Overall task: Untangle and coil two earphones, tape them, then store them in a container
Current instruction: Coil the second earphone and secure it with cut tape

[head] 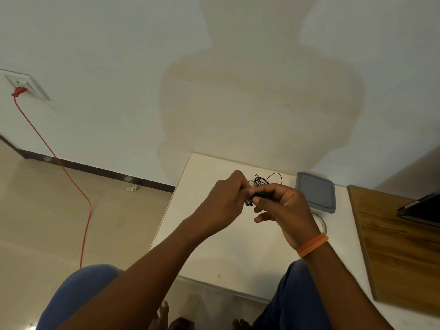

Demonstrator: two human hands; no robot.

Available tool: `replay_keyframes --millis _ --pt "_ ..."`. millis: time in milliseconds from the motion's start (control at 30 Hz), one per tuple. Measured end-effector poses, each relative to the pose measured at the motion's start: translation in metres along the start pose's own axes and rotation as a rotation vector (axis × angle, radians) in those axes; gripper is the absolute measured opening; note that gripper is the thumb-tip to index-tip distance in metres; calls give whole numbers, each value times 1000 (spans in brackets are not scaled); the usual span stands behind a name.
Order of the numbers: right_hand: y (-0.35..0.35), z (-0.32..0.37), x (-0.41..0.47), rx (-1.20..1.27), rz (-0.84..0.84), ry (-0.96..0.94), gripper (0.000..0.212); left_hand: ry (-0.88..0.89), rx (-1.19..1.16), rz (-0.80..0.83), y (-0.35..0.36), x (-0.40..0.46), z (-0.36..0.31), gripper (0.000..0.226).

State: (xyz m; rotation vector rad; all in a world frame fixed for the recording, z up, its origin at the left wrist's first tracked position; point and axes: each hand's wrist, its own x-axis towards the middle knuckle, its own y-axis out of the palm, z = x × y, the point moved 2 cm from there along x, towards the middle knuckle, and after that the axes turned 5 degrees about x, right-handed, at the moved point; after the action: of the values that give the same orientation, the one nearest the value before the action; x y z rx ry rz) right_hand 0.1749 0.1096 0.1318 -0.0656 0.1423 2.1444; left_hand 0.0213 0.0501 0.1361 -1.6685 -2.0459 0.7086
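Both hands up over the white worktop, pinching a tangled black earphone cord between them. Left hand closed on the bundle's left end, right hand gripping it with thumb and forefinger, lower fingers loose. Grey-lidded container just right of the hands, tape roll peeking out behind the right wrist.
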Motion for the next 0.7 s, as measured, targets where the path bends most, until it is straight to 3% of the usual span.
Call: replay_keyframes --millis 67,233,367,533,700 --pt "0 -2 0 64 -18 34 12 36 80 9 3 0 -1 10" --pt "3 -3 1 184 -55 74 24 84 192 -9 6 0 -1 9" --pt "1 -2 1 233 -66 84 17 25 -63 -44 6 -1 2 12" --pt "0 2 2 8 -31 -57 16 -170 -363 42 2 3 5 13" --pt "1 4 0 -148 40 -103 17 -201 -435 139 -12 4 7 16"
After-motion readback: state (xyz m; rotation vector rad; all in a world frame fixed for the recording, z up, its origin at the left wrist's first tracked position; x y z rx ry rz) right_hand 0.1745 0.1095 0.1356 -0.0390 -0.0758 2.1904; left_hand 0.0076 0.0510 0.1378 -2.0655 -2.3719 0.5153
